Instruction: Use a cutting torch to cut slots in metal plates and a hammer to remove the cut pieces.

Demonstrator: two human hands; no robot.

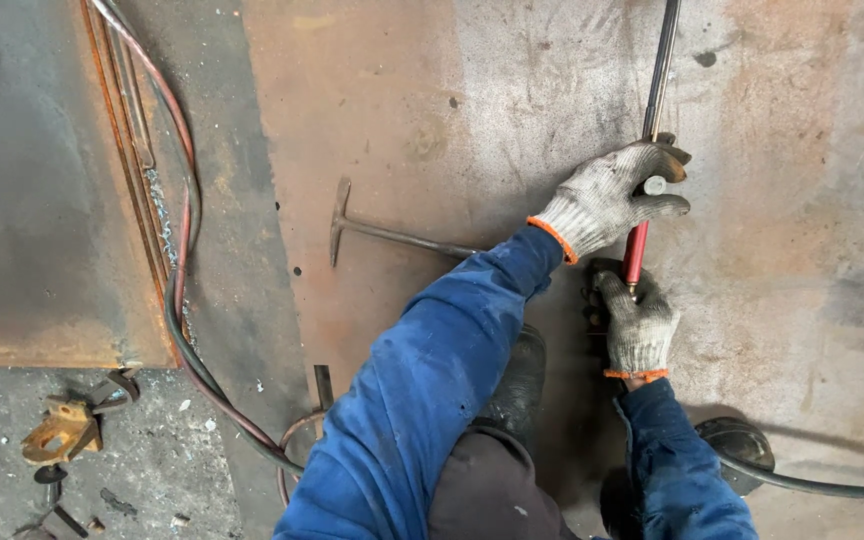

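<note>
A rusty steel plate (pixel 772 300) fills the centre and right of the frame, worn grey in patches. At upper left lies a darker plate (pixel 32 200), its right edge lined with weld slag. Grey concrete floor (pixel 152 460) shows at lower left, strewn with scrap. Light is even and dull.

T-shaped bar (pixel 382 232) left of both hands, hoses (pixel 184 300) farther left

We see grey knitted gloves with orange cuffs on the left hand (pixel 612 200) and right hand (pixel 640 325), and blue sleeves (pixel 422 380). The rod (pixel 642 235) they grip is red below, dark metal above. The steel plate (pixel 512 120) is rust-brown mottled with grey. The hoses (pixel 184 240) are red and black.
</note>
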